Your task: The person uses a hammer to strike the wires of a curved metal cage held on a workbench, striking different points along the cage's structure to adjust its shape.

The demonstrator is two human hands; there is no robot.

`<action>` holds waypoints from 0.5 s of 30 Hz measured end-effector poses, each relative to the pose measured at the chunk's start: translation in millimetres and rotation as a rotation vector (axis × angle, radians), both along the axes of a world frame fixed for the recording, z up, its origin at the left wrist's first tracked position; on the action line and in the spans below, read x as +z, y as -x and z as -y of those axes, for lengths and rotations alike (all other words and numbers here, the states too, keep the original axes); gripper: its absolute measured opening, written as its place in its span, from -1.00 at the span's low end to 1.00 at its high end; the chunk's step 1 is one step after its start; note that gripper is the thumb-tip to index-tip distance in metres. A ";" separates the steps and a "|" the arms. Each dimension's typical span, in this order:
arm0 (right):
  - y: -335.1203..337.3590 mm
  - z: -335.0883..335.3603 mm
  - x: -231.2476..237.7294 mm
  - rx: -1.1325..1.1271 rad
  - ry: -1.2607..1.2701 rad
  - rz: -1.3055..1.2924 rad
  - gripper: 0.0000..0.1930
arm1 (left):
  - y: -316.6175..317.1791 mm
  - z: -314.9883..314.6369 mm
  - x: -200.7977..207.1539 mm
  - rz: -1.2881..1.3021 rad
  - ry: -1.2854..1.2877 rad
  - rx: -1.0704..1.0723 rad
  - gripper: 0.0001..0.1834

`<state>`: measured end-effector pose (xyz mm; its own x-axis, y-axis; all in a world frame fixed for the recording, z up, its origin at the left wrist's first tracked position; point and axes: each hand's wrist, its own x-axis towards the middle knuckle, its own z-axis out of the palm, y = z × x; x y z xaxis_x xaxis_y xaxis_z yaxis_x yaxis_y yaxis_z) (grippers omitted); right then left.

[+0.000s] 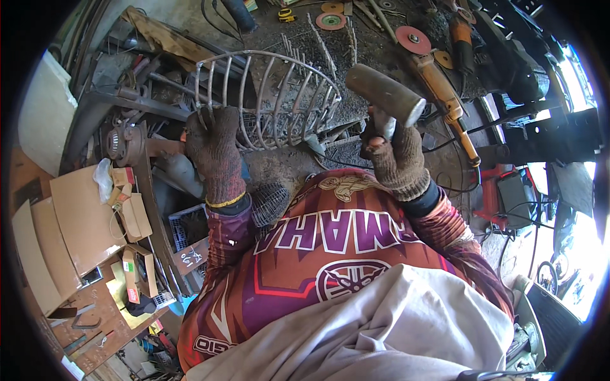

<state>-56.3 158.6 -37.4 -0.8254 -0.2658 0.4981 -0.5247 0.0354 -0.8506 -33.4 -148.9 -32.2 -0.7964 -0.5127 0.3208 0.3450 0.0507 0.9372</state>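
Observation:
My left hand (216, 149), in a dark brown knitted glove, grips the near left end of a curved cage of welded metal rods (243, 86). The cage rests over the dark, gritty work surface, its ribs spreading up and to the right. In my right hand (399, 157), also gloved, is a hammer with a thick cylindrical metal head (384, 94). My fingers wrap round its short visible handle just below the head. The hammer head is raised to the right of the cage, apart from it.
Right of the hammer lies a yellow angle grinder (448, 98) with a reddish disc (413, 40); an orange grinder (462, 41) is beyond. A loose disc (331, 21) and yellow tape measure (287, 14) lie at the back. Cardboard boxes (82, 216) stand left, a red machine (488, 197) right.

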 end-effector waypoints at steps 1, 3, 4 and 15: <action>0.9 0.3 6.6 -0.006 -0.028 0.045 -0.44 | 1.1 3.1 -5.1 -0.007 -0.041 -0.006 -0.84; 0.5 1.6 6.0 -0.014 -0.066 0.145 -0.45 | 2.9 7.3 -11.6 -0.015 -0.119 -0.020 -0.84; 0.9 1.8 5.0 -0.024 -0.111 0.114 -0.45 | 4.1 11.0 -17.2 -0.033 -0.221 -0.028 -0.85; -4.1 6.7 3.8 -0.035 -0.013 0.072 -0.51 | 7.9 25.2 -32.0 0.100 0.278 0.228 -0.72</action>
<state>-52.3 151.9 -33.6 -0.8679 -0.2425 0.4336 -0.4602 0.0640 -0.8855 -41.3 -174.1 -64.3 -0.7063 -0.5846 0.3991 0.2029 0.3729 0.9054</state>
